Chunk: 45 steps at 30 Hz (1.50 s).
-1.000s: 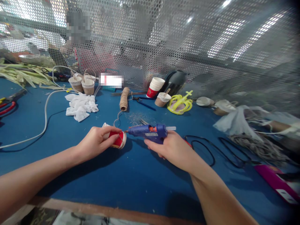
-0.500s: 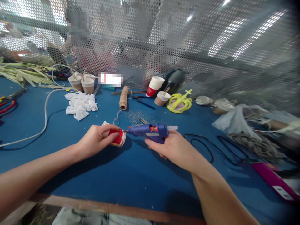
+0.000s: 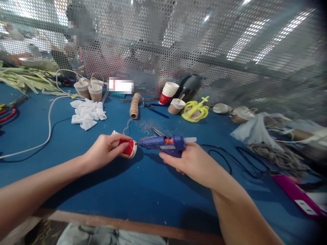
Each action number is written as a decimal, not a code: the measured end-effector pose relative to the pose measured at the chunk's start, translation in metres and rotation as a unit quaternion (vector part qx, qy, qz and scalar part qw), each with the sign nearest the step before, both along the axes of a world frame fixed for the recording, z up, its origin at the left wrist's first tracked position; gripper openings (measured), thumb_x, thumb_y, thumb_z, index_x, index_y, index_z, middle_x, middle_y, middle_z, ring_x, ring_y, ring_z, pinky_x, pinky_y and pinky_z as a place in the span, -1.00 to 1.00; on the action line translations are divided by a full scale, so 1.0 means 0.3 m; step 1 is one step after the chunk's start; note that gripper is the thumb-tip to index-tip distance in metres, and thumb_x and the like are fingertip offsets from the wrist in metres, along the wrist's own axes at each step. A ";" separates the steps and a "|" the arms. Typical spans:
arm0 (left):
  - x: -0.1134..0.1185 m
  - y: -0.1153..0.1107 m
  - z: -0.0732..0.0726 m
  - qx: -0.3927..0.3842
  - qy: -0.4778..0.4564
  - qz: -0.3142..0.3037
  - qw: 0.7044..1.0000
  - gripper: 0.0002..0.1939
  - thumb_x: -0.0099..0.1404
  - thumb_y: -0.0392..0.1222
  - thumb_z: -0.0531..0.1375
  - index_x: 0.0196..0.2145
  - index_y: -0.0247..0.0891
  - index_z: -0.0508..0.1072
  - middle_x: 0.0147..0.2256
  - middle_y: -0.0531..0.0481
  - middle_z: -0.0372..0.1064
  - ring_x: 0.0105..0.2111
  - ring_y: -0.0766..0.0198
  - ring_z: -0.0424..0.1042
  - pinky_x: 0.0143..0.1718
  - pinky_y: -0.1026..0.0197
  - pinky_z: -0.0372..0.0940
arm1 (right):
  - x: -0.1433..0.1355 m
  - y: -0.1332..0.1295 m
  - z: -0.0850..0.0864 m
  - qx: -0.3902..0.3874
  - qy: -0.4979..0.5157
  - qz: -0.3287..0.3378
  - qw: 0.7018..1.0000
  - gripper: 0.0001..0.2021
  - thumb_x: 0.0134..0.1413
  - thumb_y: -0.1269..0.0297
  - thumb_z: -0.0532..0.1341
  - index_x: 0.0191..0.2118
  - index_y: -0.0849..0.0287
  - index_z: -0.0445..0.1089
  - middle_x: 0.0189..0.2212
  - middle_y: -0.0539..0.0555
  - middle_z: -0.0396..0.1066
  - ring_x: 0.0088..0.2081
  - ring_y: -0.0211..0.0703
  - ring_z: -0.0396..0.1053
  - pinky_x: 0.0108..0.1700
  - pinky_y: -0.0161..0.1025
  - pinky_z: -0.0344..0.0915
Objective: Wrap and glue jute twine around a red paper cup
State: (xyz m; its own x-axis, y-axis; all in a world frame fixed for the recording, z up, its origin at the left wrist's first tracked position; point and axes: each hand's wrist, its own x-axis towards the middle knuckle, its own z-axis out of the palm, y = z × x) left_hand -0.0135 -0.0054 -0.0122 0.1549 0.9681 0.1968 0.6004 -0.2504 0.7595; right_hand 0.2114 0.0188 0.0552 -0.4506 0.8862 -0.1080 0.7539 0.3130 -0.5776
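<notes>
My left hand [image 3: 103, 151] holds a red and white paper cup [image 3: 129, 149] on its side, thumb and fingers pressed on its wall. My right hand [image 3: 190, 158] is wrapped round a blue glue gun [image 3: 163, 143], a clear glue stick poking from its rear. The gun's nozzle points left and sits at the cup's rim; whether it touches cannot be made out. Thin twine [image 3: 128, 126] runs from a twine roll [image 3: 134, 106] down to behind the cup. Scissors [image 3: 157, 131] lie partly hidden behind the gun.
Wrapped cups [image 3: 95, 92] and white lace [image 3: 88, 112] are at the back left, near a white cable [image 3: 49, 126]. Stacked cups [image 3: 169, 92], a yellow crown-shaped piece [image 3: 195, 110] and blue-handled pliers [image 3: 158, 110] stand or lie behind. Plastic [image 3: 254, 129] and a magenta box [image 3: 293, 195] are right.
My right hand and the glue gun have shifted slightly right. The cup in my left hand has turned a little, showing more red.
</notes>
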 end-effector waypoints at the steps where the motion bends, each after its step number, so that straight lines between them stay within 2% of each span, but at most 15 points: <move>1: 0.001 0.000 0.002 -0.003 -0.002 0.002 1.000 -0.67 0.22 -0.09 0.03 -0.18 -0.31 0.46 -0.38 -0.04 0.50 -0.44 0.30 0.42 -0.41 0.32 0.29 | 0.000 0.000 0.000 0.000 0.000 0.000 1.000 -0.77 -0.03 0.27 0.13 -0.64 0.15 0.28 -0.84 -0.12 0.16 -0.72 -0.32 0.15 -0.61 -0.35 0.12; 9: 0.002 0.004 0.000 -0.032 -0.024 0.018 0.999 -0.63 0.20 -0.05 0.04 -0.19 -0.34 0.46 -0.41 -0.06 0.49 -0.45 0.26 0.42 -0.43 0.28 0.30 | 0.005 -0.006 0.005 0.005 -0.003 0.018 1.000 -0.86 -0.04 0.27 0.13 -0.52 0.15 0.36 -0.84 -0.15 0.18 -0.72 -0.30 0.16 -0.59 -0.34 0.11; 18: 0.003 0.006 0.007 -0.030 -0.025 0.019 0.999 -0.63 0.20 -0.04 0.04 -0.19 -0.35 0.46 -0.32 -0.12 0.49 -0.40 0.24 0.42 -0.36 0.24 0.31 | 0.009 -0.013 -0.001 0.019 -0.016 0.040 0.999 -0.81 -0.06 0.27 0.13 -0.62 0.14 0.28 -0.84 -0.16 0.14 -0.72 -0.34 0.12 -0.60 -0.35 0.07; 29: 0.003 -0.002 0.001 -0.002 0.001 0.012 1.000 -0.65 0.21 -0.07 0.03 -0.18 -0.31 0.46 -0.42 -0.04 0.50 -0.47 0.29 0.42 -0.43 0.30 0.30 | -0.005 0.007 -0.004 0.004 0.001 -0.013 1.000 -0.78 -0.05 0.27 0.13 -0.64 0.16 0.27 -0.83 -0.12 0.17 -0.73 -0.33 0.16 -0.63 -0.37 0.13; 37: 0.006 -0.007 0.006 0.023 0.020 -0.001 1.000 -0.67 0.22 -0.09 0.01 -0.19 -0.29 0.46 -0.39 -0.03 0.51 -0.45 0.29 0.43 -0.40 0.31 0.30 | -0.019 0.015 -0.006 -0.016 0.006 -0.027 0.999 -0.77 -0.06 0.27 0.13 -0.65 0.18 0.27 -0.83 -0.11 0.18 -0.74 -0.33 0.16 -0.65 -0.38 0.12; 45: 0.007 -0.009 0.004 0.015 0.023 -0.004 1.000 -0.68 0.22 -0.11 0.02 -0.19 -0.29 0.46 -0.42 -0.02 0.51 -0.47 0.31 0.44 -0.42 0.32 0.29 | -0.023 0.029 -0.015 -0.008 0.001 -0.024 1.000 -0.77 -0.05 0.29 0.13 -0.65 0.19 0.28 -0.86 -0.12 0.16 -0.75 -0.34 0.17 -0.64 -0.39 0.13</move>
